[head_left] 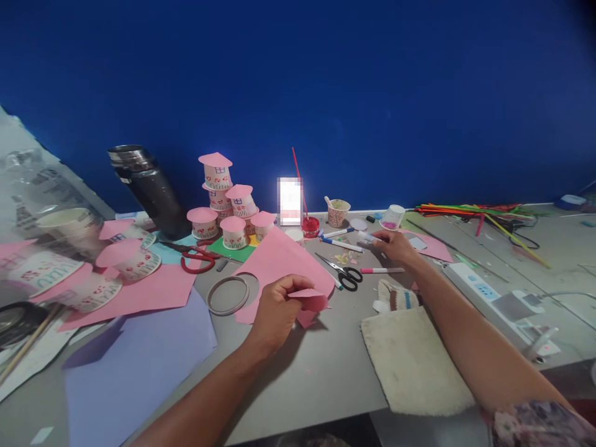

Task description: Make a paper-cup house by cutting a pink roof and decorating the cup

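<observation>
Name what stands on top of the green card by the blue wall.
Upturned paper cups with pink paper roofs stand on the green card, with more stacked behind into a small tower. The cups cover the card's far part, so how far it reaches beneath them cannot be seen.

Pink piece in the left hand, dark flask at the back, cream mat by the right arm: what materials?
The pink piece: thin matte paper or card, curled in the left hand. The flask: likely metal, dark glossy body, shiny rim. The mat: cloth, fuzzy towel-like surface.
</observation>
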Available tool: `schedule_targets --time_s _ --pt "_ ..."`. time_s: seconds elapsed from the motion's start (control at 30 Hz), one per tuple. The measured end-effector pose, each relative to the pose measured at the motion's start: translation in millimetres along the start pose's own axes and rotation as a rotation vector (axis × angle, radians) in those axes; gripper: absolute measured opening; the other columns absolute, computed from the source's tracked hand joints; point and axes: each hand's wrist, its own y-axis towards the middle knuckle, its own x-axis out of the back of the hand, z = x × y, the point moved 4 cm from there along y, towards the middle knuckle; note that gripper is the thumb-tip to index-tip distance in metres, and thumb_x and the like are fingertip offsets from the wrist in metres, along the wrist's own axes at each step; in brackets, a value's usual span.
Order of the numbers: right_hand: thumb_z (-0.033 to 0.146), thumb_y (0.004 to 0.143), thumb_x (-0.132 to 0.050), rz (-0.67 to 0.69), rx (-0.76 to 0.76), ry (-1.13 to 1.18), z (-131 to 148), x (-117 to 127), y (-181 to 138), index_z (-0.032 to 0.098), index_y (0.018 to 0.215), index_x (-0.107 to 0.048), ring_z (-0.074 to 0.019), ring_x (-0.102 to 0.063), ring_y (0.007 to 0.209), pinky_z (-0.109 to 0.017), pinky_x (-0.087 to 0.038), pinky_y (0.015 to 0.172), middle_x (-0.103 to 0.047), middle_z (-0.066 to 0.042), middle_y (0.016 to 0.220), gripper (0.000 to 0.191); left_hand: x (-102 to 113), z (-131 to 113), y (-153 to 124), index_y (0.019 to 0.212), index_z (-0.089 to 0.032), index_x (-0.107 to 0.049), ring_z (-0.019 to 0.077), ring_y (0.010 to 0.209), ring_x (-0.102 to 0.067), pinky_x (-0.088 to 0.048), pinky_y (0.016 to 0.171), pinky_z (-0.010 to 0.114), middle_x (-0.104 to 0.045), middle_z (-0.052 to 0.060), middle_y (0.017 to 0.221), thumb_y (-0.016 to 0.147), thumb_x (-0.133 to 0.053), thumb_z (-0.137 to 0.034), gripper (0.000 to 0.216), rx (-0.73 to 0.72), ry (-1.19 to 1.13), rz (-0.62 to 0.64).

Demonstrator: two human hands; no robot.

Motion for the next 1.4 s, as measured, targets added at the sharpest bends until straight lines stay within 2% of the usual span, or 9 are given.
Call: schedule_targets --time_s 0.23,0.43,0.57,0.63,0.7,0.83,0.93,1.13,1.4 --pt "0.032 0.078 -0.076 0.028 -0.046 -0.278 3.1 -2.5 -7.9 0.019 0.090 -0.083 -0.0304 -0.071 0.089 -0.038 -0.048 0.077 -0.080 -0.013 0.090 0.019 -2.3 2.7 -0.3 0.083 -0.019 -0.077 0.0214 0.080 -0.072 -0.058 0.066 0.030 -0.079 0.005 0.084 0.056 -0.069 -0.011 0.030 -0.082 0.020 -0.005" --pt "0.036 0.090 -0.062 -0.008 0.098 -0.293 39.9 1.0 -21.3 0.015 0.115 -0.080 -0.0347 -0.069 0.108 -0.045 -0.051 0.091 -0.078 -0.019 0.118 0.036 -2.1 -6.8 -8.2 0.110 -0.019 -0.072 0.0224 0.089 -0.078 -0.060 0.075 0.030 -0.084 0.007 0.095 0.067 -0.067 -0.008 0.044 -0.257 0.096 0.010" --pt "0.050 0.092 -0.063 0.222 0.291 -0.142 91.9 9.6 -51.8 0.022 0.107 -0.081 -0.0243 -0.072 0.090 -0.035 -0.055 0.080 -0.082 -0.008 0.109 0.037 1.5 -9.9 -12.4 0.115 -0.021 -0.075 0.0240 0.104 -0.080 -0.060 0.091 0.032 -0.085 0.007 0.104 0.068 -0.058 0.002 0.055 -0.389 0.219 -0.007" --pt "0.053 0.092 -0.066 0.488 0.471 -0.057 119.7 11.3 -80.4 0.023 0.113 -0.080 -0.0247 -0.072 0.093 -0.034 -0.055 0.078 -0.081 -0.009 0.112 0.040 3.5 -11.1 -14.3 0.118 -0.022 -0.077 0.0239 0.108 -0.080 -0.060 0.095 0.033 -0.085 0.006 0.108 0.070 -0.055 0.004 0.059 -0.464 0.286 -0.020" --pt "0.054 0.090 -0.072 0.575 0.621 -0.127 136.7 11.9 -109.2 0.025 0.116 -0.080 -0.0250 -0.072 0.091 -0.035 -0.053 0.080 -0.080 -0.009 0.111 0.040 4.7 -12.8 -16.0 0.121 -0.023 -0.077 0.0239 0.110 -0.080 -0.059 0.098 0.034 -0.085 0.005 0.111 0.071 -0.053 0.005 0.062 -0.542 0.342 -0.017" --pt "0.051 0.102 -0.059 0.404 0.810 -0.139 136.2 -9.5 -144.1 0.022 0.103 -0.079 -0.0249 -0.070 0.088 -0.036 -0.047 0.083 -0.079 -0.010 0.093 0.035 5.0 -15.5 -15.0 0.124 -0.024 -0.077 0.0232 0.112 -0.080 -0.058 0.102 0.035 -0.085 0.004 0.113 0.070 -0.051 0.007 0.067 -0.616 0.385 0.003" --pt "0.050 0.101 -0.056 0.123 0.663 -0.084 114.2 -31.8 -135.2 0.022 0.081 -0.075 -0.0220 -0.065 0.077 -0.033 -0.043 0.076 -0.075 -0.009 0.079 0.040 5.0 -15.9 -10.4 0.123 -0.021 -0.076 0.0223 0.111 -0.079 -0.058 0.104 0.036 -0.085 0.005 0.111 0.072 -0.052 0.006 0.063 -0.606 0.354 -0.014" --pt "0.048 0.097 -0.055 -0.067 0.492 0.002 97.5 -51.2 -89.7 0.023 0.070 -0.067 -0.0224 -0.062 0.076 -0.033 -0.043 0.075 -0.071 -0.008 0.075 0.038 4.7 -13.7 -4.2 0.118 -0.018 -0.074 0.0205 0.109 -0.080 -0.060 0.102 0.034 -0.086 0.007 0.107 0.074 -0.053 0.005 0.054 -0.611 0.262 -0.011" --pt "0.039 0.094 -0.059 -0.015 0.477 0.200 132.6 -26.5 -101.8 0.020 0.087 -0.073 -0.0161 -0.061 0.059 -0.028 -0.046 0.057 -0.075 -0.004 0.074 0.024 6.9 -25.7 -4.2 0.110 -0.020 -0.077 0.0207 0.105 -0.081 -0.064 0.099 0.035 -0.086 0.004 0.104 0.067 -0.049 0.008 0.058 -0.683 0.199 0.019"
